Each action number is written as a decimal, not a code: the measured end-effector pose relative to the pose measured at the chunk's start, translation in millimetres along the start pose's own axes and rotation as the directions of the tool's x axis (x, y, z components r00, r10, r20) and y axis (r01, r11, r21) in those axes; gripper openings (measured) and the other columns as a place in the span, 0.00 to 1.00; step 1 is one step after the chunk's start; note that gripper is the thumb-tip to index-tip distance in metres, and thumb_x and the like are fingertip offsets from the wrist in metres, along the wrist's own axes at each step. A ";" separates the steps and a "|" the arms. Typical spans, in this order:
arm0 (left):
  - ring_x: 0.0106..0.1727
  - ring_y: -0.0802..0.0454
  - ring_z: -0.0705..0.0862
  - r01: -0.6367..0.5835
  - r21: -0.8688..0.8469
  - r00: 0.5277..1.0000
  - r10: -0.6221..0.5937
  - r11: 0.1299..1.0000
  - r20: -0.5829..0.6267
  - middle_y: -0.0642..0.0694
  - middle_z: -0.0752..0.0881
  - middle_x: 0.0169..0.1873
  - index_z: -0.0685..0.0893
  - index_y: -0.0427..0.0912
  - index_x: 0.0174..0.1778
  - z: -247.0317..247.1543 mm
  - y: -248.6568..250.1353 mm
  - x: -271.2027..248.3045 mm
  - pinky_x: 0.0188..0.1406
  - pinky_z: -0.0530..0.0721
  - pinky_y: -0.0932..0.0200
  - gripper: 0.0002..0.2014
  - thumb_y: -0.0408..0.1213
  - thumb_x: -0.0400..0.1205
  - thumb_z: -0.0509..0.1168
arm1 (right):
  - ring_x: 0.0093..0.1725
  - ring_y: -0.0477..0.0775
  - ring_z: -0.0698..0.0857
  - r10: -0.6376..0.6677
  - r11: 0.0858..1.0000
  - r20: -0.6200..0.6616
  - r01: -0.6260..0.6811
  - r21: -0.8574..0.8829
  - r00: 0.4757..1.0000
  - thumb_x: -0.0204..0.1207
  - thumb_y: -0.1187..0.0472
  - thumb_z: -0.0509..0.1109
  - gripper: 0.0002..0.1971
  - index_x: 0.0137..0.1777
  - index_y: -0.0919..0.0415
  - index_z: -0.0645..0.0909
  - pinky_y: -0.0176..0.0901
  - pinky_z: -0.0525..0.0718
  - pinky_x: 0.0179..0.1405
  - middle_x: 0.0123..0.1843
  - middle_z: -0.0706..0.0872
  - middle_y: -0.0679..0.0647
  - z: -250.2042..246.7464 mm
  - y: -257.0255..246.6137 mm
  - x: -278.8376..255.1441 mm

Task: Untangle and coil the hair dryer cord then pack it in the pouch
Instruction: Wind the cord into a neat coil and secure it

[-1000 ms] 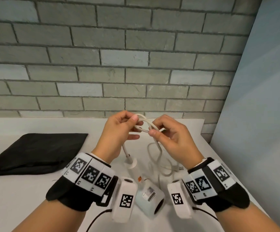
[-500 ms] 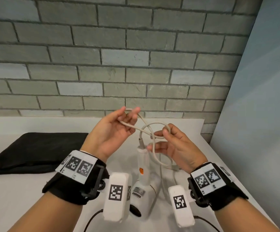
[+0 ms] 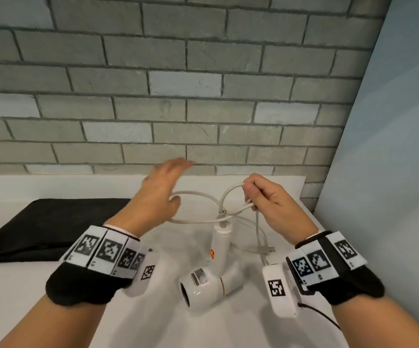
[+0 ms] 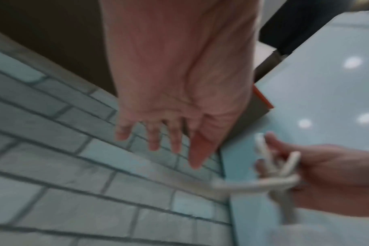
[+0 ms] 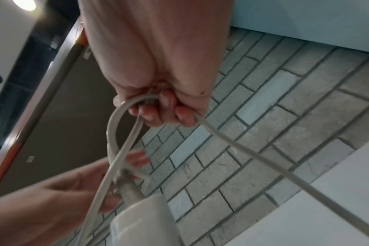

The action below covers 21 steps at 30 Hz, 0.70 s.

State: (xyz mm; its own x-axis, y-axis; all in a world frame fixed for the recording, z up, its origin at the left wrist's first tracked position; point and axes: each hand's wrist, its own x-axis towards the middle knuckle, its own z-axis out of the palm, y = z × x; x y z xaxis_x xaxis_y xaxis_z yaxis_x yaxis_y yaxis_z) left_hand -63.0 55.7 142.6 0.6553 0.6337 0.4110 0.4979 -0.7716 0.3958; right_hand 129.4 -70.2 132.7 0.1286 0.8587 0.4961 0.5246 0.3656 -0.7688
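The right hand (image 3: 266, 202) is closed around a small loop of the white cord (image 3: 193, 221), its fingers (image 5: 156, 111) curled over two strands above the hair dryer's handle. The left hand (image 3: 162, 194) is spread, fingers straight and blurred; a larger loop of the cord runs around it near the thumb, and no finger curls around the cord. Both loops cross right at the top of the handle. The white hair dryer (image 3: 211, 277) lies on the white table (image 3: 27, 285) between the two wrists, barrel toward the person. The plug (image 3: 266, 249) rests on the table just right of the handle. The black pouch (image 3: 50, 227) lies flat well left of the hair dryer.
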 end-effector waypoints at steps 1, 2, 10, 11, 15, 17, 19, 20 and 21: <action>0.80 0.50 0.58 -0.129 0.069 0.988 0.123 0.989 0.091 0.52 0.64 0.78 0.64 0.53 0.75 0.7 8.9 0.8 0.80 0.52 0.39 0.30 0.28 0.78 0.61 | 0.30 0.41 0.71 -0.025 0.999 0.010 0.026 -0.040 1.000 0.81 0.56 0.57 0.12 0.35 0.52 0.73 0.31 0.72 0.34 0.31 0.72 0.51 1.7 -1.8 2.5; 0.81 0.55 0.54 -0.210 0.072 0.964 0.194 0.975 0.179 0.56 0.64 0.78 0.65 0.56 0.74 1.9 20.6 1.7 0.81 0.43 0.38 0.28 0.29 0.80 0.60 | 0.31 0.42 0.71 -0.047 0.996 0.019 0.048 -0.073 0.999 0.80 0.54 0.57 0.12 0.35 0.49 0.73 0.33 0.71 0.34 0.31 0.72 0.52 3.6 -3.3 4.7; 0.53 0.53 0.81 0.130 -0.573 0.798 0.258 0.809 0.544 0.41 0.86 0.53 0.83 0.46 0.58 20.3 38.5 8.9 0.60 0.76 0.63 0.12 0.39 0.83 0.57 | 0.32 0.39 0.72 -0.176 0.958 -0.060 0.157 -0.238 0.983 0.79 0.51 0.57 0.10 0.35 0.45 0.70 0.28 0.70 0.34 0.30 0.72 0.42 6.3 -0.6 7.9; 0.48 0.56 0.79 0.147 -0.574 0.796 0.247 0.806 0.552 0.44 0.85 0.47 0.83 0.48 0.56 23.9 37.5 9.0 0.54 0.75 0.63 0.14 0.45 0.82 0.55 | 0.32 0.39 0.73 -0.173 0.957 -0.071 0.151 -0.247 0.982 0.79 0.52 0.57 0.10 0.35 0.46 0.69 0.28 0.70 0.34 0.31 0.72 0.41 7.5 0.3 7.3; 0.29 0.65 0.71 0.134 -0.589 0.885 0.171 0.797 0.433 0.60 0.77 0.26 0.85 0.47 0.38 31.8 31.4 10.3 0.35 0.69 0.67 0.19 0.46 0.84 0.51 | 0.27 0.40 0.74 -0.066 0.985 -0.074 0.053 -0.162 0.995 0.81 0.57 0.57 0.11 0.37 0.53 0.71 0.33 0.74 0.29 0.28 0.77 0.47 6.8 4.7 4.2; 0.27 0.62 0.70 0.224 -0.700 0.956 -0.013 0.678 0.293 0.57 0.76 0.25 0.79 0.46 0.31 30.3 20.9 16.1 0.31 0.68 0.66 0.16 0.42 0.83 0.54 | 0.21 0.42 0.72 0.046 0.998 -0.045 -0.048 -0.033 0.998 0.82 0.58 0.55 0.12 0.37 0.56 0.70 0.35 0.72 0.24 0.29 0.81 0.52 3.3 5.2 1.2; 0.20 0.60 0.66 0.343 -0.827 0.932 -0.270 0.446 0.241 0.54 0.70 0.22 0.72 0.46 0.28 25.6 0.6 24.7 0.28 0.67 0.63 0.17 0.43 0.84 0.55 | 0.19 0.46 0.70 0.150 0.984 -0.018 -0.148 0.103 0.988 0.83 0.57 0.53 0.13 0.38 0.60 0.69 0.36 0.71 0.21 0.29 0.82 0.56 -2.5 6.4 -2.7; 0.17 0.60 0.64 0.376 -0.877 0.889 -0.384 0.299 0.250 0.54 0.67 0.18 0.70 0.46 0.27 22.8 -11.7 27.8 0.28 0.66 0.62 0.18 0.45 0.84 0.54 | 0.18 0.47 0.69 0.185 0.972 -0.016 -0.181 0.152 0.983 0.83 0.56 0.53 0.14 0.38 0.62 0.68 0.35 0.71 0.21 0.29 0.82 0.57 -5.8 7.8 -4.9; 0.15 0.60 0.63 0.392 -0.903 0.837 -0.477 0.178 0.269 0.55 0.66 0.14 0.68 0.46 0.26 20.2 -23.9 28.7 0.28 0.66 0.62 0.20 0.48 0.84 0.52 | 0.18 0.48 0.69 0.211 0.959 -0.018 -0.204 0.199 0.977 0.82 0.55 0.53 0.14 0.38 0.62 0.68 0.35 0.71 0.20 0.30 0.83 0.57 -8.6 10.0 -6.9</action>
State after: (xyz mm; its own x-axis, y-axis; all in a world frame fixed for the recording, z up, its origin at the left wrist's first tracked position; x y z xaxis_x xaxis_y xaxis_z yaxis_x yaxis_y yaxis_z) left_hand -44.7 91.2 128.4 0.4637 0.8836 -0.0656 -0.1673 0.1600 0.9729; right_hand 141.0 -75.6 125.0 0.2513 0.9101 0.3296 0.3095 0.2471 -0.9182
